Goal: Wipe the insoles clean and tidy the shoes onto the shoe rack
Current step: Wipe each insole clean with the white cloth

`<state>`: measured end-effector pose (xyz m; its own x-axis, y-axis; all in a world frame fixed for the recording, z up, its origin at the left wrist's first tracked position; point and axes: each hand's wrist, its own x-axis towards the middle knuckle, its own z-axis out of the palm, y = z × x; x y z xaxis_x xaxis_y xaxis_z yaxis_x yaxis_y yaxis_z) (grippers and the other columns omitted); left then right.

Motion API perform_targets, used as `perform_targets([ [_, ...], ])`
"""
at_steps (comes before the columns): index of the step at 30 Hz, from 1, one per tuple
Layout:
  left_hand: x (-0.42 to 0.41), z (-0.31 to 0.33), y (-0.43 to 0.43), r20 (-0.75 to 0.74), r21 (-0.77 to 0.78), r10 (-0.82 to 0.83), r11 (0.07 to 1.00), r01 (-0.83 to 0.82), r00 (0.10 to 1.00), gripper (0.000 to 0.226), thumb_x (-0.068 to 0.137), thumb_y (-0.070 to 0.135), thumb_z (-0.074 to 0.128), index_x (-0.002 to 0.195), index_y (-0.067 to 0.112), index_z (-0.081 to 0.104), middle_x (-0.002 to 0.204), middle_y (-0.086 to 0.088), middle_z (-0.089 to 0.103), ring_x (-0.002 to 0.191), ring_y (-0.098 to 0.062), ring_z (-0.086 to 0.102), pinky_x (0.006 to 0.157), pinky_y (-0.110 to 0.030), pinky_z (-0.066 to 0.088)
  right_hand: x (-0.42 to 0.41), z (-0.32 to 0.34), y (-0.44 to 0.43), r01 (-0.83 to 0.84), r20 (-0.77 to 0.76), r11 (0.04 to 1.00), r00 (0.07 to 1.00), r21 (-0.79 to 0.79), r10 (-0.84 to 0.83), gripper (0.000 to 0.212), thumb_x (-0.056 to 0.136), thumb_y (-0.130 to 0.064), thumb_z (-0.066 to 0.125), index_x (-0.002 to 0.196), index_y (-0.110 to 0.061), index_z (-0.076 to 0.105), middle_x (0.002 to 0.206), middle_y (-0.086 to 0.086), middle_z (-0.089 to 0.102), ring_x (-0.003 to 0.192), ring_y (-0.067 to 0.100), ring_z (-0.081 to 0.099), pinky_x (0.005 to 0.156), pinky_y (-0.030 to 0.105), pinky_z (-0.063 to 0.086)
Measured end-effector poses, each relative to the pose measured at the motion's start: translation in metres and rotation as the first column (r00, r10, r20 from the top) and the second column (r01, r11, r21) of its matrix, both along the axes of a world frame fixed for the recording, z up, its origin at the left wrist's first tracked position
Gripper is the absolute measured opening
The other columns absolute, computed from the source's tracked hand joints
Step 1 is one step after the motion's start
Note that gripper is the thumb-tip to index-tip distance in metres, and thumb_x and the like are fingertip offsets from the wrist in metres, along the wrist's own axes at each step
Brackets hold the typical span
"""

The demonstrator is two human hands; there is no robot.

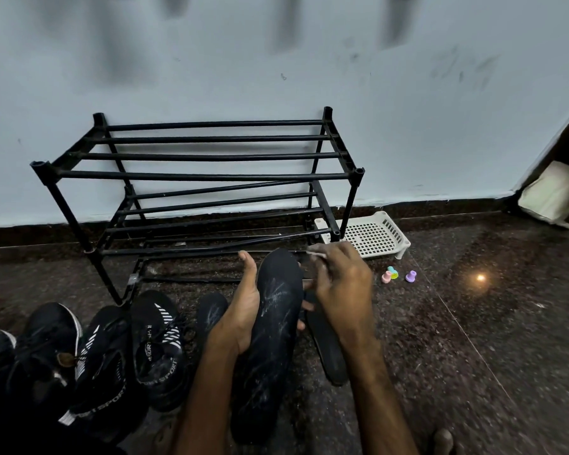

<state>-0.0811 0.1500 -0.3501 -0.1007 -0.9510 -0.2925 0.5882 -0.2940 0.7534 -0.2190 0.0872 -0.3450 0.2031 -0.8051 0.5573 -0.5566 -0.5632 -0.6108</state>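
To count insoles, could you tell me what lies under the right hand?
A black insole on the floor under the right hand; its far end is covered.

matt scuffed insole (pixel 276 323), glossy stone floor (pixel 473 339)

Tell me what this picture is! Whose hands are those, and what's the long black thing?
There is no machine here, just a person with a camera worn on their head, so you see what they see, looking down. Their left hand holds a black insole, the soft pad from inside a shoe, streaked with pale marks. Their right hand pinches what looks like a small pale wipe near its top end. On the floor, black shoes sit to the left, and a second insole lies on the right. By the wall stand a black shoe rack and a white basket tray, with little coloured toys nearby.
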Motion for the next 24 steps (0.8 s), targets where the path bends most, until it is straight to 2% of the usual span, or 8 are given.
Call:
perform_targets([
  [3,-0.002,-0.002,0.002,0.014,-0.008,0.002,1.000,-0.002,1.000,0.099,0.084,0.078,0.009,0.127,0.007,0.060,0.101,-0.024,0.071,0.076,-0.032,0.072,0.058,-0.041,0.060,0.011,0.001,0.007,-0.179,-0.109,0.983,0.979,-0.036,0.174,0.018,0.090,-0.009,0.066,0.107,-0.012,0.072,0.102,0.000,0.061,0.094,0.015,0.058,0.083,0.026,0.051],
  [7,-0.002,-0.003,0.003,0.074,-0.009,-0.043,0.999,0.044,0.996,0.108,0.081,0.081,0.006,0.129,-0.001,0.057,0.100,-0.030,0.068,0.066,-0.033,0.069,0.054,-0.039,0.059,0.008,-0.011,-0.007,0.039,-0.197,0.992,0.980,0.124,-0.014,0.021,0.090,-0.012,0.066,0.111,-0.013,0.071,0.107,0.001,0.063,0.095,0.014,0.058,0.086,0.019,0.044],
  [9,0.001,-0.007,0.001,0.057,-0.016,-0.052,0.998,0.053,0.997,0.110,0.080,0.083,0.005,0.132,0.001,0.056,0.120,-0.032,0.063,0.075,-0.034,0.069,0.057,-0.040,0.058,-0.003,-0.017,-0.015,0.116,-0.150,0.978,0.985,0.173,-0.091,0.017,0.089,-0.009,0.067,0.105,-0.011,0.073,0.101,0.002,0.064,0.090,0.016,0.061,0.080,0.013,0.039],
  [11,0.003,-0.013,-0.002,0.054,-0.015,-0.052,0.998,0.053,0.997,0.110,0.079,0.083,0.003,0.135,0.003,0.053,0.126,-0.029,0.061,0.080,-0.034,0.069,0.059,-0.040,0.057,-0.007,-0.019,-0.017,0.104,-0.069,0.967,0.994,0.232,-0.090,0.011,0.088,-0.011,0.069,0.097,-0.012,0.075,0.095,0.000,0.066,0.086,0.013,0.063,0.075,0.010,0.040],
  [15,0.004,-0.017,-0.003,0.038,-0.006,-0.054,0.999,0.054,0.998,0.109,0.080,0.082,0.001,0.135,0.004,0.054,0.122,-0.029,0.063,0.078,-0.034,0.069,0.058,-0.041,0.057,-0.001,-0.016,-0.012,0.007,0.108,0.908,0.992,0.418,-0.058,0.014,0.090,-0.024,0.069,0.096,-0.012,0.074,0.089,-0.001,0.072,0.081,0.012,0.067,0.074,0.027,0.054],
  [18,0.004,-0.017,-0.002,0.039,-0.033,-0.057,0.998,0.058,0.998,0.107,0.081,0.081,0.001,0.123,0.007,0.066,0.112,-0.031,0.066,0.075,-0.035,0.068,0.057,-0.040,0.057,0.001,-0.011,-0.006,-0.111,0.283,0.858,0.958,0.502,-0.041,0.015,0.092,-0.026,0.067,0.091,-0.012,0.072,0.078,0.002,0.073,0.065,0.019,0.070,0.058,0.035,0.058],
  [21,0.002,-0.017,-0.003,0.053,-0.057,-0.080,0.995,0.083,0.995,0.106,0.082,0.080,0.001,0.118,0.008,0.070,0.106,-0.033,0.065,0.075,-0.035,0.068,0.058,-0.042,0.058,0.000,-0.005,-0.003,-0.202,0.387,0.816,0.922,0.542,-0.028,0.016,0.094,-0.024,0.066,0.089,-0.009,0.071,0.072,0.005,0.072,0.049,0.014,0.065,0.041,0.022,0.047],
  [24,0.002,-0.020,-0.003,0.060,-0.061,-0.105,0.992,0.108,0.993,0.107,0.081,0.080,0.000,0.124,0.008,0.066,0.108,-0.032,0.065,0.077,-0.035,0.067,0.060,-0.043,0.058,-0.003,-0.006,-0.005,-0.290,0.400,0.754,0.915,0.589,0.039,0.014,0.091,-0.025,0.069,0.089,-0.011,0.071,0.072,0.004,0.072,0.051,0.011,0.063,0.046,0.022,0.048],
])
